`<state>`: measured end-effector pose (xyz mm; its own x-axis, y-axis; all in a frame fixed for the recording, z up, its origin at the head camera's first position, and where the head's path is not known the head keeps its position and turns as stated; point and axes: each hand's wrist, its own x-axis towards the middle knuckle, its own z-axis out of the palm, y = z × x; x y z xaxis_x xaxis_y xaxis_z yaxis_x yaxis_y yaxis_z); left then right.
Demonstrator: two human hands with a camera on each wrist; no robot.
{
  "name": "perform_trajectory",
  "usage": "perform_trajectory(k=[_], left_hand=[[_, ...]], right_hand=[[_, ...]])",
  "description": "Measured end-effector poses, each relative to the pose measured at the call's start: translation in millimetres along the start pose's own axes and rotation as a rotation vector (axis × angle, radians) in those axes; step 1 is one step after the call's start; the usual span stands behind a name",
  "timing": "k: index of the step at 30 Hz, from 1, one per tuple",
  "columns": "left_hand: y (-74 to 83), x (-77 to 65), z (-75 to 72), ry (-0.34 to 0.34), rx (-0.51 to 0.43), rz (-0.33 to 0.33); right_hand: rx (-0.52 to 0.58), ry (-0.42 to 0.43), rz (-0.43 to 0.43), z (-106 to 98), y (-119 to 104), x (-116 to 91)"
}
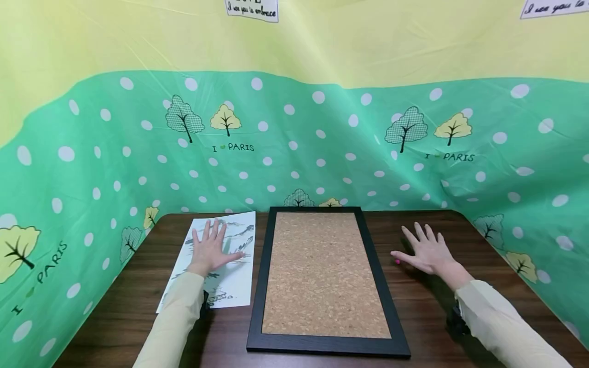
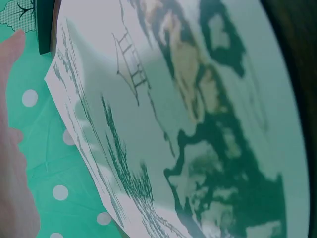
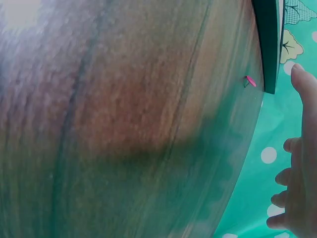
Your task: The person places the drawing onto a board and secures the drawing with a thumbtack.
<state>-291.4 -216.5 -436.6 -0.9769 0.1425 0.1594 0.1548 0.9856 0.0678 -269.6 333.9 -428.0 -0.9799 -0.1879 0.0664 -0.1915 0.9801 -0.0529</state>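
My left hand [image 1: 210, 249] is spread flat over a sheet of paper [image 1: 239, 286] printed with an ink landscape, on the left of the table. In the left wrist view the printed sheet [image 2: 148, 124] fills most of the picture, with the hand at the left edge. A cork board [image 1: 324, 276] in a black frame lies between my hands. To its right my right hand [image 1: 428, 253] is held with fingers spread and nothing in it. Just below its thumb in the head view, a small pink thumbtack [image 3: 250, 81] lies on the wood.
The dark wooden table [image 1: 221, 337] carries everything. Behind it and at both sides hangs a green and yellow cloth [image 1: 294, 122] with white dots and trees. The board's black frame [image 1: 329, 345] reaches from near the table's back edge toward the front.
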Motion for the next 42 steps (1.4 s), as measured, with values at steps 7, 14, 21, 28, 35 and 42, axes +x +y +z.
perform_trajectory(k=[7, 14, 21, 28, 35, 42], left_hand=[[-6.1, -1.3, -5.3, 0.009, -0.002, 0.006], [-10.8, -5.3, -7.6, 0.015, 0.021, 0.006], [-17.9, -8.2, -9.2, 0.013, -0.013, -0.005], [-33.5, -13.3, -11.2, -0.001, -0.086, -0.030], [-56.1, -25.9, -11.8, -0.016, -0.192, -0.085], [-75.1, -40.9, -13.9, -0.058, -0.246, -0.158]], right_hand=[[0.014, -0.004, -0.015, -6, 2, -1], [0.019, -0.013, -0.025, -6, 5, -4], [0.037, -0.021, -0.021, -3, 6, -8], [0.075, -0.023, -0.042, -2, 7, -10], [0.114, -0.021, -0.051, 1, 9, -13], [0.133, -0.005, -0.039, 2, 7, -16]])
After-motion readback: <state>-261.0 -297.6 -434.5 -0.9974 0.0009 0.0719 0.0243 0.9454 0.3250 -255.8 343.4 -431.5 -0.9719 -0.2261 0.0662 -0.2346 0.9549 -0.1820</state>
